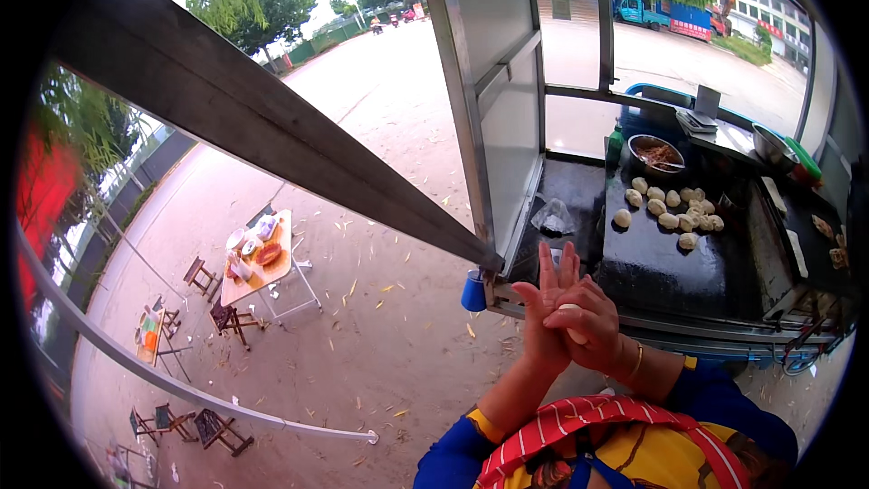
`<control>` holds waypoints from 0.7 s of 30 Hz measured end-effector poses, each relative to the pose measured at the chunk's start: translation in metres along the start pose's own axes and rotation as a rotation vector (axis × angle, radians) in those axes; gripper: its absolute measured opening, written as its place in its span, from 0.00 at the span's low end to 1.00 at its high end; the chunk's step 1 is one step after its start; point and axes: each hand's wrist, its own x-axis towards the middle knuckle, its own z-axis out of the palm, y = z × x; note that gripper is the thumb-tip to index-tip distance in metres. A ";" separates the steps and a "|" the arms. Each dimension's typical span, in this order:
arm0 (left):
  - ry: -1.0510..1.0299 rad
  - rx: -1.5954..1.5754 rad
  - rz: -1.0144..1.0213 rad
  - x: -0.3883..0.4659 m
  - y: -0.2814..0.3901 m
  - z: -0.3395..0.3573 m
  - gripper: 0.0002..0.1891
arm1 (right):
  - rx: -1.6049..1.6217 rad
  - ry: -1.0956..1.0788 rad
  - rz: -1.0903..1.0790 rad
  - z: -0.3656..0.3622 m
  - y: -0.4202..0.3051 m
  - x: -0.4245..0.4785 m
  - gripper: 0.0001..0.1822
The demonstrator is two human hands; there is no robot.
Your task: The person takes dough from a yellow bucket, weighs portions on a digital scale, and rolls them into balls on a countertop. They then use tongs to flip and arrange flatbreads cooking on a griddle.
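Note:
In front of my apron, both hands meet in the air near the edge of the cart. My left hand (pixel 543 326) faces up with its fingers spread and its thumb out. My right hand (pixel 594 329) lies across the left palm, its fingers curled around a pale piece of dough (pixel 576 330). How much of the dough touches the left palm is hidden. Beyond them, several dough balls (pixel 669 221) sit on a dark, oily worktop (pixel 669 285). A steel bowl (pixel 633 147) of meat-like filling (pixel 655 153) with a utensil in it stands behind the dough.
A clear plastic bag (pixel 553 217) lies by the metal side panel (pixel 506 102). Beside the bowl is a green bottle (pixel 615 142). Flat dough strips (pixel 796 255) lie on the right-hand surface. A dark beam (pixel 292 136) crosses at left, above a folding table (pixel 275 272) and stools (pixel 231 318).

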 end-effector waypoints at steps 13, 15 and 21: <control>-0.050 -0.167 -0.081 0.013 -0.019 -0.012 0.48 | 0.068 -0.105 0.230 -0.018 -0.006 -0.011 0.14; -0.064 -0.014 -0.071 0.012 -0.027 -0.005 0.49 | 0.005 -0.001 0.243 -0.019 -0.001 -0.006 0.16; -0.219 -0.227 -0.120 0.011 -0.008 0.017 0.47 | -0.021 0.151 0.302 -0.024 0.001 -0.026 0.13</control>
